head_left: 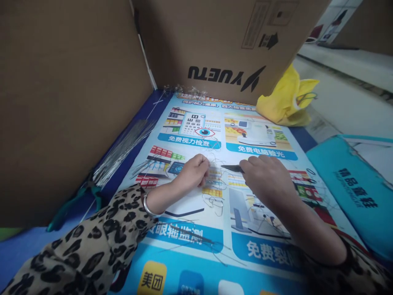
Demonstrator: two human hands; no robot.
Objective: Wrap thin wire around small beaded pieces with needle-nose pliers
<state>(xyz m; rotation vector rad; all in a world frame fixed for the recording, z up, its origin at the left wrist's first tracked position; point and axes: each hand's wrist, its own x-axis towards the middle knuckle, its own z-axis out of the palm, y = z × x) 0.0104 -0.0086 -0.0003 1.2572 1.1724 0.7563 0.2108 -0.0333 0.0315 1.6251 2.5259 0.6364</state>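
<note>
Over the middle of a printed poster, my left hand is closed in a pinch. A thin wire seems to run out from its fingertips, though its end inside the fingers is hidden. To the right, my right hand is wrapped round a dark, pointed tool that looks like needle-nose pliers. Its tip points left toward my left hand, a short gap away. The handles are hidden in my palm. Several bent wire pieces lie on the poster below and between my hands.
A bundle of straight wires and teal-handled pliers lie at left, beside a tall cardboard panel. Another cardboard panel stands behind, with tangled wire at its foot. A yellow bag and teal box are at right.
</note>
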